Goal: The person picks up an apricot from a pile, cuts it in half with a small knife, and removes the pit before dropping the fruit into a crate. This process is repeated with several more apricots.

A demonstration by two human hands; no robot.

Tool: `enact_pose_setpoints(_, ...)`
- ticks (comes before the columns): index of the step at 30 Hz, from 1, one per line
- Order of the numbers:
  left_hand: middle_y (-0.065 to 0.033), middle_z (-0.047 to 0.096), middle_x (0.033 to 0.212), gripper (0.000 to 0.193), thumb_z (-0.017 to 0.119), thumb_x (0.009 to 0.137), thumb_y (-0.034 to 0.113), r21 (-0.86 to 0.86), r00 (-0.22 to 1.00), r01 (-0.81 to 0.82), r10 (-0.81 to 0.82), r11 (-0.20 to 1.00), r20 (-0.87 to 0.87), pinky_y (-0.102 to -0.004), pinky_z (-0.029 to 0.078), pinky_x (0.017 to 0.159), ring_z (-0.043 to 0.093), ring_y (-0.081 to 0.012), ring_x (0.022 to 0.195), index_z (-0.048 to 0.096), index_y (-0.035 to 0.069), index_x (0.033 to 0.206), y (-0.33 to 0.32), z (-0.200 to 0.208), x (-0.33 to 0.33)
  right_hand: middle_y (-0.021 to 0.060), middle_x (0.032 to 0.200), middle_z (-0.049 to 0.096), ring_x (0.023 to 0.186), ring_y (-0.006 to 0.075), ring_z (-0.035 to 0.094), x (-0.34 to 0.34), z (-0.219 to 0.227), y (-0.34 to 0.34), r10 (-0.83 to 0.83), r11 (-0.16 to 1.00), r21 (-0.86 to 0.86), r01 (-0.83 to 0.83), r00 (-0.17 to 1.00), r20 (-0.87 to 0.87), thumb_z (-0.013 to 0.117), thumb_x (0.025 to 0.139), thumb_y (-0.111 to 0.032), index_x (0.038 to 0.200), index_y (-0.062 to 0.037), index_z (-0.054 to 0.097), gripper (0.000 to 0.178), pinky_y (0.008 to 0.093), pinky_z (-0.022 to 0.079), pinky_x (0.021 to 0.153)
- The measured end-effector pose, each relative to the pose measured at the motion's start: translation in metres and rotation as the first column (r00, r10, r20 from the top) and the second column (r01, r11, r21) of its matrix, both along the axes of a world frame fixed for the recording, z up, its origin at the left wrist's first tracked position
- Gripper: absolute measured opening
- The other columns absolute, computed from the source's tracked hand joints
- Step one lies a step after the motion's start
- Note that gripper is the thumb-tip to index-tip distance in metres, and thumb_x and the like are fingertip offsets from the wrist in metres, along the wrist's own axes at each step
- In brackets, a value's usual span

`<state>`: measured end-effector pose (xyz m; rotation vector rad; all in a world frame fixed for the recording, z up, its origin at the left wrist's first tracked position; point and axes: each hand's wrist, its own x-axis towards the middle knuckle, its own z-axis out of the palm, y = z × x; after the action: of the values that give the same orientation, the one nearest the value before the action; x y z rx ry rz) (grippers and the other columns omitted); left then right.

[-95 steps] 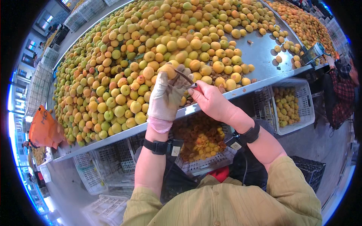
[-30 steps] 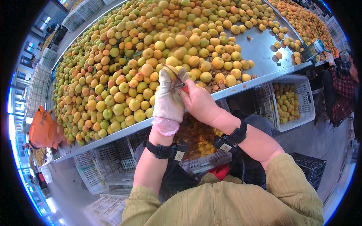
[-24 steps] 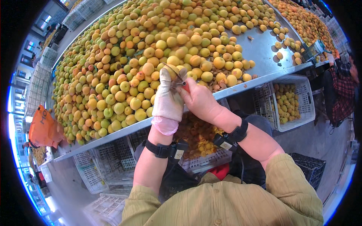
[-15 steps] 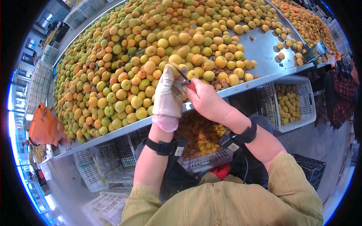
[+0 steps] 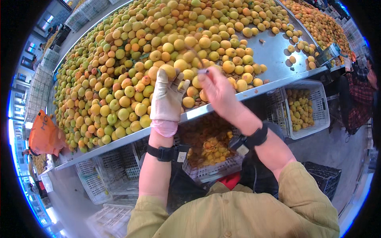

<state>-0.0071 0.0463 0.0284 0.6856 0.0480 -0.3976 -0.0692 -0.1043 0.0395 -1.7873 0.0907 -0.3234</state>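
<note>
The left hand is apparently grasping a fruit in its gloved fingers over the desk; the right hand is clenching a blurred curved tool — seemingly cutting work, the next stroke calling for steady fruit.

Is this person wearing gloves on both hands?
No, only the left hand wears a pale glove, while the right hand shows bare skin.

A metal table spans the upper frame, heaped with yellow, green and orange fruit; loose fruits lie scattered toward the upper right.
</note>
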Motion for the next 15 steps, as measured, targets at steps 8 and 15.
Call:
enact_pose_setpoints(8,-0.0113,0.055,0.113,0.041,0.060,0.095,0.029,0.159,0.962,-0.007,-0.037,0.987,0.270,-0.0372,0.051,0.091,0.059,-0.0192,0.099,0.047,0.001,0.122,-0.008,0.011,-0.005,0.0183,0.091,0.064,0.090,0.0381,0.062,0.030,-0.036,-0.047,-0.174,0.643,-0.749,0.159,0.983,0.060,0.055,0.093,-0.029,0.106,-0.0035,0.056,0.028,0.0450,0.051,0.076)
enact_pose_setpoints(15,-0.0106,0.056,0.118,0.044,0.062,0.094,0.027,0.245,0.966,-0.030,-0.035,0.969,0.256,-0.0299,0.044,0.096,0.056,-0.0167,0.105,0.048,-0.002,0.125,-0.021,0.006,-0.015,0.0170,0.087,0.061,0.083,0.0347,0.060,0.027,-0.009,-0.021,0.010,0.997,-0.071,0.004,0.980,0.200,0.049,0.100,-0.036,0.100,0.0001,0.057,0.037,0.0359,0.047,0.072)
